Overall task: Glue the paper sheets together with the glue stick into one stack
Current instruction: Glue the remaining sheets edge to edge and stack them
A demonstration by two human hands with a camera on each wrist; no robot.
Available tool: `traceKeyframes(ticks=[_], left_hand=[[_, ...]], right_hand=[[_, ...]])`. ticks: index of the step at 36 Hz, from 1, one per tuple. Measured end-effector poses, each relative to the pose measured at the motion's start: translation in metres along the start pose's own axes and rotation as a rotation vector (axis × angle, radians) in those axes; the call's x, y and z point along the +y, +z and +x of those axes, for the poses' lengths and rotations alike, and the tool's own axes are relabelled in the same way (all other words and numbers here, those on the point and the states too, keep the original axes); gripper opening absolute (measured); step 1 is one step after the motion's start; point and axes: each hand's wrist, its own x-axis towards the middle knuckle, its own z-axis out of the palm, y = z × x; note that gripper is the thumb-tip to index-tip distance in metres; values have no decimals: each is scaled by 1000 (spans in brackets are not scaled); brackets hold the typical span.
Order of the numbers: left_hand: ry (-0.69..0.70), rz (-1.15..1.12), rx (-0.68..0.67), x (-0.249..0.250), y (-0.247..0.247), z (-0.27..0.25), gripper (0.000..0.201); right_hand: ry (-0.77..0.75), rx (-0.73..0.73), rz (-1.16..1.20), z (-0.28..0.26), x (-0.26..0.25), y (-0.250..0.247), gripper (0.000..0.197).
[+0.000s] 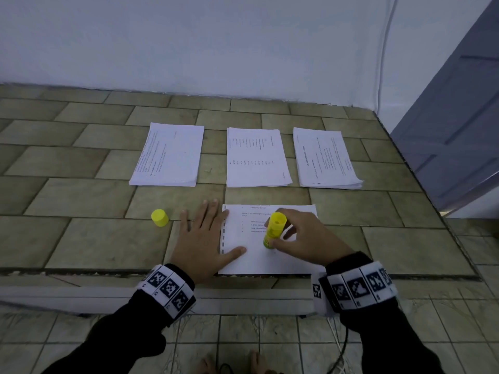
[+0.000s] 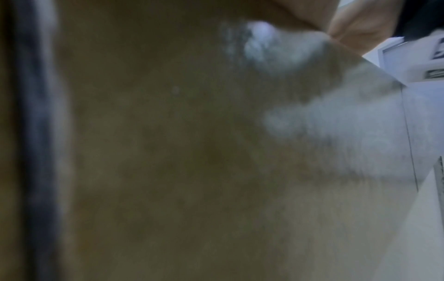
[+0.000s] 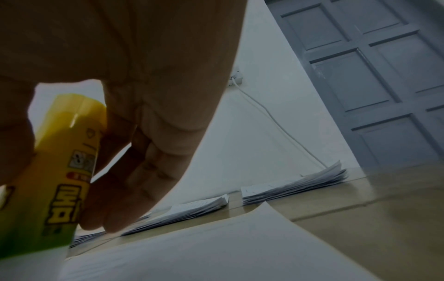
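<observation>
A: What is the right hand [image 1: 302, 238] doing?

B: It grasps the glue stick [image 1: 275, 230], thumb and fingers curled round the yellow tube. The tube stands nearly upright, leaning a little toward twelve o'clock, with its lower end down on the sheet [image 1: 270, 260]. From the right wrist view, the fingers [image 3: 134, 171] wrap the tube's printed side [image 3: 60, 171].

A: And the left hand [image 1: 201, 238]?

B: Flat and released, fingers straight and spread. Most of the palm lies on the tiled ledge [image 1: 81, 238]; the thumb and the forefinger's tip press on the sheet's nine o'clock edge. The left wrist view is mostly a blur of brown tile [image 2: 168, 152].

A: Where is the sheet?

B: At six o'clock on the ledge, its near edge at the ledge's front lip. A dashed strip runs along its nine o'clock edge.

A: The cap?

B: The yellow cap [image 1: 159, 218] lies on the tile at nine o'clock from the left hand, apart from it.

A: Other paper?

B: Three piles in a row toward twelve o'clock: the left pile [image 1: 168, 155], the middle pile [image 1: 258, 157], the right pile [image 1: 325, 157]. A grey door [image 1: 459, 130] stands at two o'clock.
</observation>
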Motion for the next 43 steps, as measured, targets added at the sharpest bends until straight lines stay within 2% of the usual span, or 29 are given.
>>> traceKeyframes(ticks=[5,13,18,22,26,33,43], left_hand=[[-9,34,-33,1,-2,0,113],[-1,38,-29,-1,0,1,108],[23,21,2,-2,2,0,105],[33,16,7,-2,2,-1,102],[41,5,-2,-3,2,-1,102],[28,32,-30,-3,1,-2,106],[44,17,5,-4,3,-3,103]], right_hand=[[23,43,-43,26,6,-9,8],[61,106,-106,49,9,-19,13],[44,128,-57,31,9,-27,12],[98,109,-12,7,13,-40,8],[158,46,7,-17,20,-52,22],[187,-4,48,-49,23,-54,26],[135,-25,3,-43,27,-56,24]])
